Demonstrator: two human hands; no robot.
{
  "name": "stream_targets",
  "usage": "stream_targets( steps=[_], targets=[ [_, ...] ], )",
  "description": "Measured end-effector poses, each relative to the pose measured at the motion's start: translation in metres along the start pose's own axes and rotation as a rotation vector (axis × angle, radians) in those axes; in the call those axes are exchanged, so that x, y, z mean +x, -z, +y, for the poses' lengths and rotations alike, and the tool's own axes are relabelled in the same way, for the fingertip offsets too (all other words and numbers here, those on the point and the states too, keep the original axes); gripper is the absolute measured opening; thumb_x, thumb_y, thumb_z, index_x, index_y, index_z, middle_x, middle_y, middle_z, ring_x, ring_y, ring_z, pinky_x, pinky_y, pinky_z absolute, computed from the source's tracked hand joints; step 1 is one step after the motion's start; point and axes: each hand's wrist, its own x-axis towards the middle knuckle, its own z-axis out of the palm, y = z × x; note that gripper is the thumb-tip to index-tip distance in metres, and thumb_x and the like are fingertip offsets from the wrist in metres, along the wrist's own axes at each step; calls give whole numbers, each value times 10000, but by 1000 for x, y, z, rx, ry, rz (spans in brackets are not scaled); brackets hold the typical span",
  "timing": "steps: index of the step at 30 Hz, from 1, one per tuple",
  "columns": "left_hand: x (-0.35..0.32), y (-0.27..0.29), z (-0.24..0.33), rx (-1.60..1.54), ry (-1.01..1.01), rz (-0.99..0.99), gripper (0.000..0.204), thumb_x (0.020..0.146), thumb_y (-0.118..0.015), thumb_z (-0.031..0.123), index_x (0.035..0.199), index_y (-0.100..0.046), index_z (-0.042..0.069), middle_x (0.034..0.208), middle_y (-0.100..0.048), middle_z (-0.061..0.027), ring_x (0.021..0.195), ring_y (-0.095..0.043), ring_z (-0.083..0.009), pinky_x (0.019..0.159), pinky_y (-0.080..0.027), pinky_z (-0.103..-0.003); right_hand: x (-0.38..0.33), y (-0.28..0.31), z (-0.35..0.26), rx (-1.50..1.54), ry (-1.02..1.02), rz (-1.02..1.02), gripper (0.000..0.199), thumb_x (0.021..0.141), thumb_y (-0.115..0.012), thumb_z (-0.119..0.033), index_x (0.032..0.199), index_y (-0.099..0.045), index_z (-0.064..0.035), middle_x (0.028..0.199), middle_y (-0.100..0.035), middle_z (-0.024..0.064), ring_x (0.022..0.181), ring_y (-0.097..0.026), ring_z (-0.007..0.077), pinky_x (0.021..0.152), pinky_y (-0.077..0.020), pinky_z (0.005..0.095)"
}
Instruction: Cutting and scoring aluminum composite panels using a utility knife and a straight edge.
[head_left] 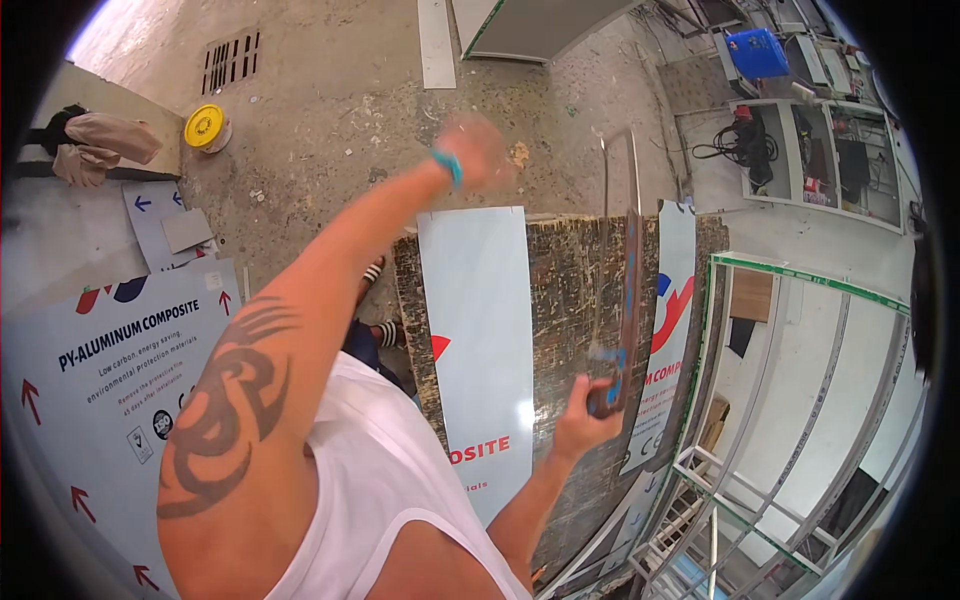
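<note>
My left arm reaches forward over the far edge of a worn wooden board (560, 300), a turquoise band at its wrist. My left hand (475, 150) is blurred by motion, so its fingers cannot be made out; it seems to be above the concrete floor. Over the right part of the board, my right hand (585, 425) is closed round the dark handle of a long, narrow, metal-framed tool (632, 270). The tool points away from me, with blue patches along it; its exact kind is unclear. Between my arms lies a pale composite panel strip (480, 320).
Another panel strip (676, 290) lies right of the tool. A metal frame (800, 275) with green edging stands at the right. Large panels (120, 400) are at the left. Farther off are a bucket with a yellow lid (204, 127), a shelf unit (790, 150) and a blue container (757, 54).
</note>
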Motion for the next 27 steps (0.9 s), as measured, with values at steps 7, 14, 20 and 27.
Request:
stream_targets(
  steps=[7,14,20,27],
  targets=[
    [-19,79,-172,213,492,325,407,922,-619,245,1238,-651,-10,1321,-630,-248,1193,-604,-454,1008,-500,-512,-62,53,32,-146,-136,176,211,881,-736,-35,1067,-687,52,892,-718,115,720,-635,177,671,-533,279],
    [-166,72,25,-66,-467,46,627,965,-591,531,1464,-555,153,1541,-521,-134,1457,-458,-358,1219,-332,-533,-67,50,46,-175,-283,253,219,890,-728,-51,1063,-691,78,892,-724,125,708,-637,191,671,-533,277],
    [-138,56,-143,163,301,2,401,955,-579,411,1190,-740,129,1215,-723,-132,1017,-692,-372,893,-556,-487,-76,56,47,-241,-185,239,197,887,-723,-53,1047,-707,61,834,-718,100,685,-625,173,638,-517,273],
    [-275,-6,-237,137,512,158,350,947,-558,347,1077,-791,120,1081,-757,-137,890,-717,-368,781,-576,-483,-121,63,45,-135,-355,257,147,843,-749,-32,985,-711,-24,688,-640,18,572,-552,115,527,-455,270]
  ],
)
